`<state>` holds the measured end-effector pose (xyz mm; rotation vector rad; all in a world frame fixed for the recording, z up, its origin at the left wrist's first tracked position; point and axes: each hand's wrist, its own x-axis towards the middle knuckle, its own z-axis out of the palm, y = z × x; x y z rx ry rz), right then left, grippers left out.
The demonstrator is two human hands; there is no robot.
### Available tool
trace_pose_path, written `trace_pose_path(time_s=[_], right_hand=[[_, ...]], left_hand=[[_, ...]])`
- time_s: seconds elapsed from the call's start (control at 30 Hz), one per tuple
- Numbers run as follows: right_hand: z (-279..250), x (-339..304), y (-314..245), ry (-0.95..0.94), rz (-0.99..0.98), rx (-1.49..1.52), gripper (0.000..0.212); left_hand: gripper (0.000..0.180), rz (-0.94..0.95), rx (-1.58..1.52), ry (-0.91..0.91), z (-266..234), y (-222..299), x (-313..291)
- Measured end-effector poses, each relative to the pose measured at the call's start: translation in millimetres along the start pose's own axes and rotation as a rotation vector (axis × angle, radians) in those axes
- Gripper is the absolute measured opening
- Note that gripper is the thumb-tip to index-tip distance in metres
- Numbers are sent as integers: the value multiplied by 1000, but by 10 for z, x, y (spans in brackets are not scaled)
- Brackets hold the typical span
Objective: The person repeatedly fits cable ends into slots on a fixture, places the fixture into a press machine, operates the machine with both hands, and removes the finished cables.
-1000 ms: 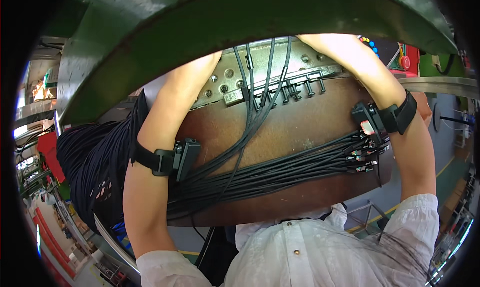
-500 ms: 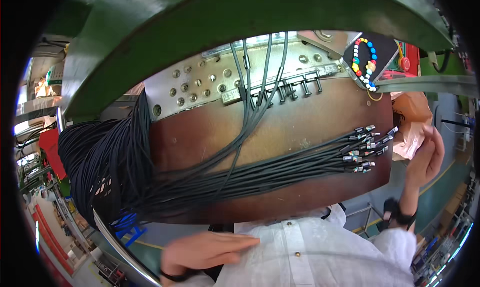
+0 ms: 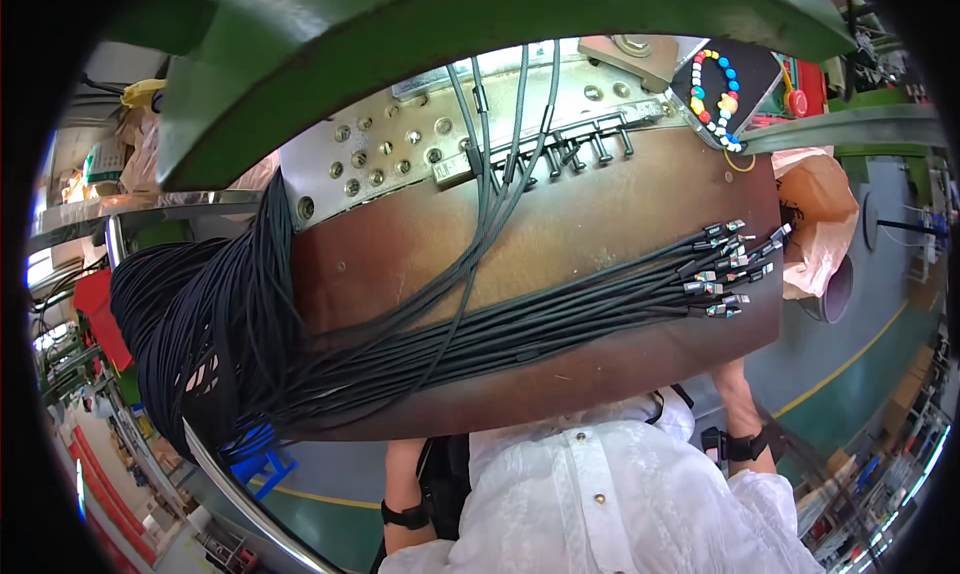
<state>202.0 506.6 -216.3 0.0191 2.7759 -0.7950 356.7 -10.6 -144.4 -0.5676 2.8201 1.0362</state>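
Both my hands are out of sight beneath the brown board [image 3: 600,364]. My left forearm [image 3: 403,474], with a dark wristband, reaches under its near edge. My right forearm [image 3: 737,402] reaches under at the near right corner and wears a dark band too. A row of black cables [image 3: 500,336] lies across the board, their metal-tipped connectors [image 3: 722,286] gathered at the right. At the left, a thick bundle of cable [image 3: 200,324] hangs over the side. Several cables run up to a metal fixture [image 3: 560,146] with black pins.
A green machine frame [image 3: 480,24] arches over the far side. Behind the fixture is a perforated metal plate [image 3: 375,154]. A beaded bracelet [image 3: 729,104] hangs at the far right, near a red button [image 3: 797,102]. Beside the board's right edge is a brown paper bag [image 3: 825,209].
My right hand has gone from beside the paper bag to beneath the board. My left hand has moved from in front of my shirt to under the near edge. The cables stay put.
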Motion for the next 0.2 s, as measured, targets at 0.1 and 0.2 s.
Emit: trace_pose_path(time_s=[0.1, 0.2], right_hand=[[-21, -102, 18, -98, 45, -46, 66], [-101, -18, -290, 53, -110, -104, 53]], left_hand=[[32, -17, -15, -74, 71, -95, 13], [42, -160, 20, -233, 98, -211, 41]])
